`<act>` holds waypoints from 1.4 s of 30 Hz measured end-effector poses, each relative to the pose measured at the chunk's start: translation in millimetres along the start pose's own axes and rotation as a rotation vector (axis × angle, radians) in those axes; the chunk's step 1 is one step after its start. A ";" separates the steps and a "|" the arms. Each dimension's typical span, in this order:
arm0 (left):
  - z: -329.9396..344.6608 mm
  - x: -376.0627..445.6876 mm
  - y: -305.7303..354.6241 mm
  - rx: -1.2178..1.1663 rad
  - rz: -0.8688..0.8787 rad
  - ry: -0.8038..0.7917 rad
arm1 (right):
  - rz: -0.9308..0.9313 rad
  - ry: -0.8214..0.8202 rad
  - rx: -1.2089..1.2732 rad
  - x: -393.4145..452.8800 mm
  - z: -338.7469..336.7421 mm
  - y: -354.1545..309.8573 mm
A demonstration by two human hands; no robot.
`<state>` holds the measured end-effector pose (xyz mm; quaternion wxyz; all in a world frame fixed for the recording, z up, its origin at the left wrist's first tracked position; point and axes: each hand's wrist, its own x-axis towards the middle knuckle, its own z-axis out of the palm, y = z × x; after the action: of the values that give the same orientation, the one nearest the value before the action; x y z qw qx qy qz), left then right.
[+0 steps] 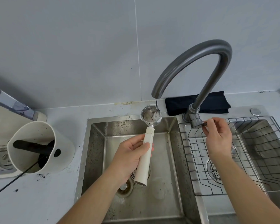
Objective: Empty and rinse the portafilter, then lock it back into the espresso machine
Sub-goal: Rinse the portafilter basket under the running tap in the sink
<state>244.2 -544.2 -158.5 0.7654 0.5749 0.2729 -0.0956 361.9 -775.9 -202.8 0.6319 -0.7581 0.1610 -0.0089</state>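
Note:
The portafilter (146, 146) has a cream handle and a round metal basket (148, 114). My left hand (130, 156) grips the handle over the left sink basin (173, 159) and holds the basket under the grey faucet spout (192, 62). A thin stream of water runs from the spout into the basket, which still shows some dark residue. My right hand (217, 139) pinches the faucet lever (205, 123) at the faucet base. The espresso machine (5, 110) is partly in view at the far left.
A cream knock box (39, 143) with a dark bar and coffee grounds stands on the counter left of the sink. A wire rack (242, 152) sits over the right basin. A folded dark cloth (199, 102) lies behind the faucet. Loose grounds speckle the counter.

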 end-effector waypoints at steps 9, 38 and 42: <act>13.9 5.3 0.3 -0.037 -0.034 -0.019 | 0.008 -0.003 0.006 -1.7 0.6 -2.1; -11.4 -10.6 21.9 0.324 -0.111 -0.114 | 0.015 -0.010 0.022 -5.9 0.7 -5.8; -17.9 -7.3 18.7 0.333 -0.066 -0.081 | 0.013 -0.011 0.022 -5.7 0.5 -5.5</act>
<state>241.2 -522.7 -142.6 0.6663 0.6802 0.2412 -0.1876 357.9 -773.1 -196.5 0.6412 -0.7500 0.1622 -0.0023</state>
